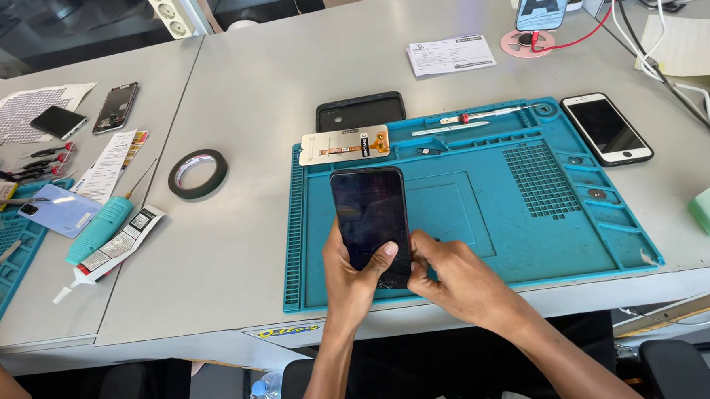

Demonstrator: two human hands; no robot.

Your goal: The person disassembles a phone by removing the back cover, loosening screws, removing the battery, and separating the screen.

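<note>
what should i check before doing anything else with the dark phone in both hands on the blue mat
1. Left hand grips the dark phone, thumb across its lower screen: ok.
2. Right hand pinches the phone's lower right corner: ok.
3. Phone is over the blue mat, not past the table edge: ok.
4. Whether the screen has lifted from the body: cannot tell, the hands cover that corner.
5. Spare screen panel with orange flex lies flat at the mat's top edge, apart from the phone: ok.
6. Thin tools in the mat's top tray are within reach: ok.
</note>
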